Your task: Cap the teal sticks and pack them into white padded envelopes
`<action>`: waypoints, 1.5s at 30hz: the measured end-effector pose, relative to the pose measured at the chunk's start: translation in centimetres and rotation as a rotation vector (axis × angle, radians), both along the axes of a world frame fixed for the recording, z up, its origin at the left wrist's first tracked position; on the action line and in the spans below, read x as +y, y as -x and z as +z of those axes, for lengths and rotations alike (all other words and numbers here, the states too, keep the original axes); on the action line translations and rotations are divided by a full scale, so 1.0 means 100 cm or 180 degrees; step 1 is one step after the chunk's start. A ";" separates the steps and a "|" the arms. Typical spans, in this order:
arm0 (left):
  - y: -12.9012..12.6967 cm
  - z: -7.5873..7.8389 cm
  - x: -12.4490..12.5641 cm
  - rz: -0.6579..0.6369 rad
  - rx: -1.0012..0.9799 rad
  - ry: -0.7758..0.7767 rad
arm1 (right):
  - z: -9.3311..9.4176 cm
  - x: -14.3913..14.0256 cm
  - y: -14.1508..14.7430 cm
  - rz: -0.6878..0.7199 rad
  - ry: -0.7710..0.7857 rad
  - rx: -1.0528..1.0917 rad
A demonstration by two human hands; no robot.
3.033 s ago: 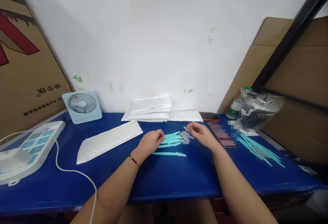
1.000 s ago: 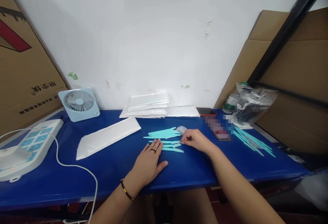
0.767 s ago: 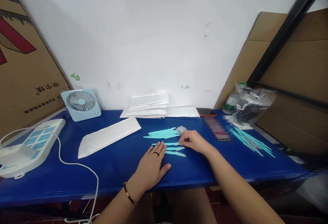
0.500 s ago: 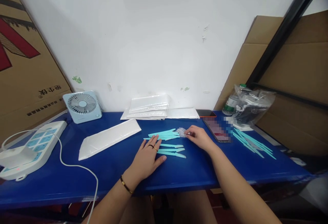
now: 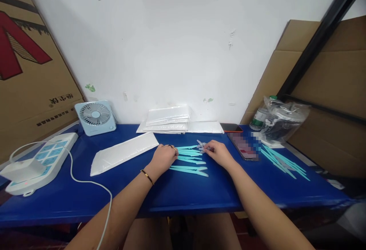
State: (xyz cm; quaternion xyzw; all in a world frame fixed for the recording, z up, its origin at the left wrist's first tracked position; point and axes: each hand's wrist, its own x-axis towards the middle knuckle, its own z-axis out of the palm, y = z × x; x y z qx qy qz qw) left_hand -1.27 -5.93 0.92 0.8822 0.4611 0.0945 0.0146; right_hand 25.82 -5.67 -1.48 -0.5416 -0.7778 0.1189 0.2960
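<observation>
Several turquoise eyebrow razors [image 5: 190,158] lie side by side on the blue table, their blade ends pointing right. My left hand [image 5: 165,156] is closed at the left ends of the upper ones, its curled fingers around a razor handle that they partly hide. Beyond the blade ends sits a small pile of clear plastic caps [image 5: 201,143]. Thumb and fingers of my right hand [image 5: 217,153] pinch at this pile, on what looks like one cap. More turquoise razors [image 5: 281,160] lie fanned out at the right.
A white padded envelope [image 5: 124,154] lies left of my hands, and a stack of them [image 5: 168,118] is against the wall. A fan [image 5: 95,116], a power strip [image 5: 54,158] and its cable are at left. A phone [image 5: 243,147] and a bagged item [image 5: 283,122] stand right.
My left hand has gone from lying flat over the razors to curling at their left ends. The caps near my right hand have shifted and spread a little. The camera view moved slightly.
</observation>
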 end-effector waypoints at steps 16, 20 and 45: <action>0.003 -0.003 0.023 0.0179 -0.0663 -0.0028 | 0.020 0.016 0.018 0.0023 0.1154 0.3179; 0.011 -0.003 0.026 0.0225 -0.1008 0.0124 | 0.013 0.010 0.026 0.0062 0.0974 0.3142; 0.000 -0.002 0.015 -0.0152 -0.0554 0.0389 | 0.009 0.008 -0.009 0.0200 0.0382 0.0256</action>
